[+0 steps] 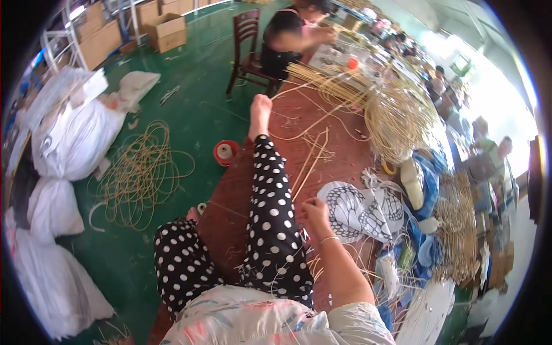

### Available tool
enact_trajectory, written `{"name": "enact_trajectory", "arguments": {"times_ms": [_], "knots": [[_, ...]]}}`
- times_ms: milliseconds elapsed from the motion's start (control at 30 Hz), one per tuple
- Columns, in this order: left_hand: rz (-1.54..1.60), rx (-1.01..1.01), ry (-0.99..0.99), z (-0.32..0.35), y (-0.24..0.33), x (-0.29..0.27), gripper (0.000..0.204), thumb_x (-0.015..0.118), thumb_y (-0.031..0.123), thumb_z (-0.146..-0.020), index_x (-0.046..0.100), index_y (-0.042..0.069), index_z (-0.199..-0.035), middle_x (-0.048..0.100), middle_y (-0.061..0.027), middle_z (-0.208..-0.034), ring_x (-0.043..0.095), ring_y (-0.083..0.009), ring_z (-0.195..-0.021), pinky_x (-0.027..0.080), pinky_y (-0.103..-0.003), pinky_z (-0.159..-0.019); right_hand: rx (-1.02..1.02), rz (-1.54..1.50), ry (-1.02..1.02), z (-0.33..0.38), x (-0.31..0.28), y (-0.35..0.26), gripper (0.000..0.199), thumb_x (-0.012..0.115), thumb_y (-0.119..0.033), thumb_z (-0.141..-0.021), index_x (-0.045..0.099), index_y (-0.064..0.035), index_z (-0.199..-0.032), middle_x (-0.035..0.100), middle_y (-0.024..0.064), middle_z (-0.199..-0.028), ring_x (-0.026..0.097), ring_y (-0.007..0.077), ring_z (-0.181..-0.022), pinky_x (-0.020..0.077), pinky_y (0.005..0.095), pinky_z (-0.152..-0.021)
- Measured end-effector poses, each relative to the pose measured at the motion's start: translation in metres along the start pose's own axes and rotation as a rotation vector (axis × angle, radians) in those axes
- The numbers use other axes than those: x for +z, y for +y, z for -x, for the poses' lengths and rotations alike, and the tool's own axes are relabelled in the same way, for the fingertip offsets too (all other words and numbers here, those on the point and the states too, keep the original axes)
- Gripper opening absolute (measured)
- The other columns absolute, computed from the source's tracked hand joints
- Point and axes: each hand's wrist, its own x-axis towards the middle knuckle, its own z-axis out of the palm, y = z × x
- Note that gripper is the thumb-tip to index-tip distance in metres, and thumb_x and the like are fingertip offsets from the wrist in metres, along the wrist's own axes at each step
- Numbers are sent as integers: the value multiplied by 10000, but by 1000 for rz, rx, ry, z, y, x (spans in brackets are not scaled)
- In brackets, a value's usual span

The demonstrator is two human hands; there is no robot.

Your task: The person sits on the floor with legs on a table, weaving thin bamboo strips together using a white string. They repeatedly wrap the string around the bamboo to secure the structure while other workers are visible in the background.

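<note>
Tan strips, straight | patterned white cloth, spread | on reddish table

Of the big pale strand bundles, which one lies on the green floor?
The loose, open tangle left of the outstretched leg; the dense coil and straight stack lie on the red-brown table.
</note>
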Motion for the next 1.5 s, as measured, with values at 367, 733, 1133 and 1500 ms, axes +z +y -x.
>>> {"name": "enact_trajectory", "arguments": {"times_ms": [367, 733, 1133, 1500], "knots": [[454, 545, -44, 1, 249, -62, 258, 604, 194, -652, 545, 9, -823, 575, -153, -688, 571, -290, -633, 451, -373, -595, 18, 620, 9, -36, 55, 46, 306, 565, -330, -734, 616, -49, -845, 623, 165, -850, 596, 316, -836, 453, 404, -730], [446, 545, -159, -4, 233, -41, 217, 590, 173, -636, 553, 27, -793, 566, -153, -665, 571, -300, -630, 453, -381, -598, 262, 490, 99, -45, 35, 53, 318, 550, -296, -728, 632, -31, -881, 616, 180, -913, 581, 321, -899, 445, 384, -778], [581, 622, -72, 7, 277, -63, 208, 548, 110, -587, 570, 16, -771, 572, -170, -658, 561, -320, -603, 453, -382, -589, 175, -439, 164, 15, -37, 43, 187, 627, -88, -740, 485, -56, -623, 415, -31, -560, 371, 67, -511, 312, 249, -449], [869, 834, 16, 50, 367, -180, 92, 583, 14, -680, 549, -15, -761, 547, -80, -625, 524, -138, -568, 430, -275, -538, -259, -145, 261, 72, -64, -10, 112, 654, -101, -702, 578, -25, -672, 504, -28, -554, 433, 43, -506, 344, 207, -455]]}}
